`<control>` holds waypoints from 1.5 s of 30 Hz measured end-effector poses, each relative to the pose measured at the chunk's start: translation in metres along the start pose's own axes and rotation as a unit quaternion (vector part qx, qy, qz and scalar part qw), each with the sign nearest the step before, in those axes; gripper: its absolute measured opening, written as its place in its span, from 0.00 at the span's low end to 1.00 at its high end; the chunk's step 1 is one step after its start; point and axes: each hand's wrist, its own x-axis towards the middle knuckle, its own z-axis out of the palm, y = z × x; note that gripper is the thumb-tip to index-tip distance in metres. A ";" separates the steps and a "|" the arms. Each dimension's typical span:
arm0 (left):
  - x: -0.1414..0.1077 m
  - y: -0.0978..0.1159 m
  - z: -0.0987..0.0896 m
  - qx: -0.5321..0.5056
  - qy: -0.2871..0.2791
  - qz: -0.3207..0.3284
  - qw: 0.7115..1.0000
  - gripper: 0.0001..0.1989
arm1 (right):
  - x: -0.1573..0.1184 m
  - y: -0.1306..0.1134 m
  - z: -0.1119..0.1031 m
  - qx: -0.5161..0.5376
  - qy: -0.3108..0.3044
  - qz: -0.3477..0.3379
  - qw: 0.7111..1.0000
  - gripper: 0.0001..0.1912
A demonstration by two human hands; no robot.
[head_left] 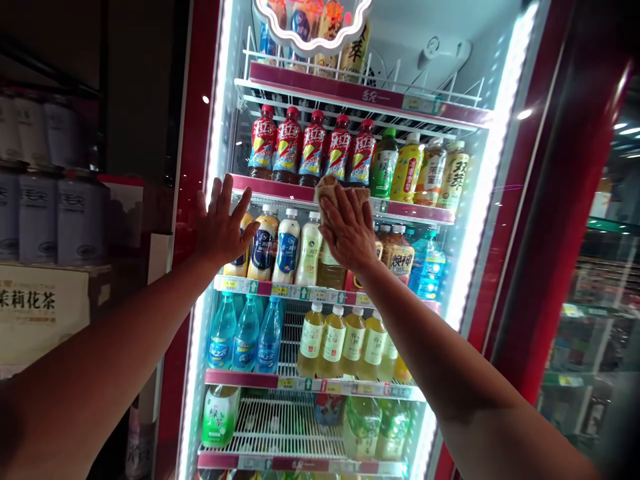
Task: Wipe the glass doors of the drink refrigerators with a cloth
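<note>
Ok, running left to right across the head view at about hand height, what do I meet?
Canisters → left hand, open → right hand, spread flat on the cloth → blue bottles → right light strip → glass shelves at the far right.

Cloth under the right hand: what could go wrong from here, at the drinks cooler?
1. The cloth leaves much of the right hand bare, so skin could smudge the door of the drinks cooler.
2. The left hand is bare and spread; it might leave prints if it touches the door, though contact is hard to judge here.
</note>
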 end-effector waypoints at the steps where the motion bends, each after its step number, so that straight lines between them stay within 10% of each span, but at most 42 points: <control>1: 0.000 0.000 0.000 0.003 -0.001 0.002 1.000 0.37 | 0.002 0.005 0.000 0.004 0.008 0.016 1.000 0.34; 39: 0.001 0.004 0.000 -0.030 -0.018 -0.049 0.998 0.53 | -0.071 0.117 -0.022 -0.004 -0.010 -0.003 1.000 0.32; 45: 0.000 0.003 0.002 -0.020 -0.018 -0.035 0.999 0.52 | -0.072 0.144 -0.024 0.015 0.050 0.110 0.993 0.32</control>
